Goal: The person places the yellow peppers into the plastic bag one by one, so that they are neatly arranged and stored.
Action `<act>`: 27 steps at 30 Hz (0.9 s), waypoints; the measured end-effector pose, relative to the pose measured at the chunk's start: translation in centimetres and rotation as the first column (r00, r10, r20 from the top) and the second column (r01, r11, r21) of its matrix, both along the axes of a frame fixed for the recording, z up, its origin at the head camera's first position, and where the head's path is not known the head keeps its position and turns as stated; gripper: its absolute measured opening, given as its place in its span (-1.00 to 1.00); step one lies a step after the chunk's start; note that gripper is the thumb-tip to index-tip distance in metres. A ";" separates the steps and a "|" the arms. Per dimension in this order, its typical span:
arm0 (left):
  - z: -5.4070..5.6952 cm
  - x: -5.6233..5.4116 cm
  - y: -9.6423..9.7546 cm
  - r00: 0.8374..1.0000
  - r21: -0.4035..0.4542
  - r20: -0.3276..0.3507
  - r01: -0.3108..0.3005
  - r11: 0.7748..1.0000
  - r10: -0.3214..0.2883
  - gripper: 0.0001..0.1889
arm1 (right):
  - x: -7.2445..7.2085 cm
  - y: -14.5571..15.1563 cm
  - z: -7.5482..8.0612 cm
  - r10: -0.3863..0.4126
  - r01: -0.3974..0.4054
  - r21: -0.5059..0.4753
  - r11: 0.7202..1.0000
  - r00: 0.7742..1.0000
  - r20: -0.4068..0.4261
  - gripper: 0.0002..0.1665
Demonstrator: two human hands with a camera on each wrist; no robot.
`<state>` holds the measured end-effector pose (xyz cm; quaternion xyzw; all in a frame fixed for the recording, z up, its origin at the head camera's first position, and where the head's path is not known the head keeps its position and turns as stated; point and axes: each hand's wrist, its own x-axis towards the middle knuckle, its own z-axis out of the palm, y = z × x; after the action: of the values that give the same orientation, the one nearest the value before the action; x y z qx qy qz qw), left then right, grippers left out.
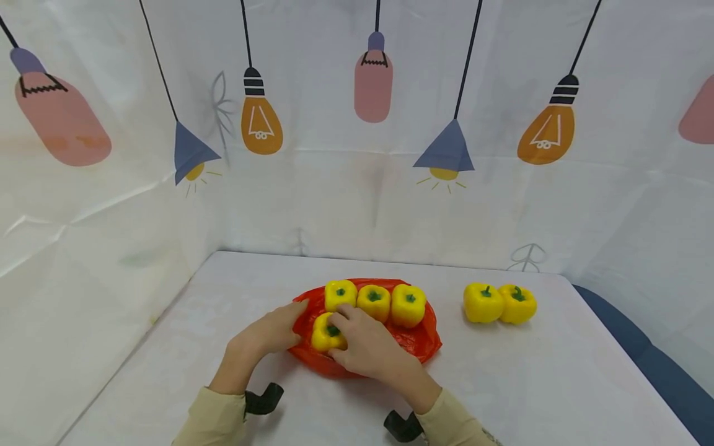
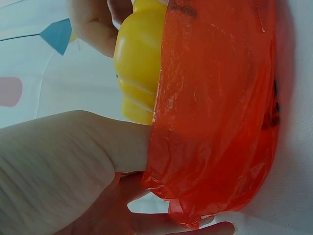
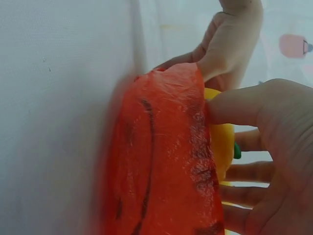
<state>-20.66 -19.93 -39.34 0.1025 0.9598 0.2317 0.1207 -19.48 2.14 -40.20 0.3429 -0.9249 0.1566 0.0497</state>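
Note:
A red plastic bag (image 1: 415, 341) lies spread open on the table, with three yellow bell peppers standing along its far side, one of them a yellow bell pepper (image 1: 408, 306). My right hand (image 1: 370, 344) holds another yellow bell pepper (image 1: 322, 334) at the bag's left part, thumb on the near side and fingers over its top. Its green stem (image 3: 237, 150) shows in the right wrist view. My left hand (image 1: 273, 328) grips the bag's left rim. In the left wrist view its thumb goes inside the bag while the fingers stay outside; the thumb tip is hidden.
To the right of the bag, two more yellow bell peppers (image 1: 483, 303) stand side by side on the white table (image 1: 535, 384). A white cloth (image 1: 334, 204) printed with lamps hangs behind. Something dark blue (image 1: 630, 347) stands beyond the table's right edge.

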 end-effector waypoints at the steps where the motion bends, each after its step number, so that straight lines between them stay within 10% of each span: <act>1: 0.0 0.0 0.0 1.000 0.000 0.003 -0.003 1.000 0.003 -0.27 | 0.0 0.1 0.1 -0.005 0.005 0.000 1.000 1.000 0.005 -0.42; 15: 0.0 0.1 0.1 0.999 0.026 0.023 -0.028 0.999 0.027 -0.26 | -0.4 3.4 2.6 -0.088 0.091 -0.022 0.996 0.988 0.126 -0.34; 27: 0.1 0.1 0.0 1.000 0.011 0.020 -0.003 1.000 0.003 -0.26 | -1.8 9.0 5.4 -0.240 0.248 -0.187 0.951 0.969 0.062 -0.41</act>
<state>-20.58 -19.90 -39.27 0.0995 0.9574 0.2382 0.1296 -21.32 11.13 -34.80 0.2164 -0.9413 0.2449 0.0840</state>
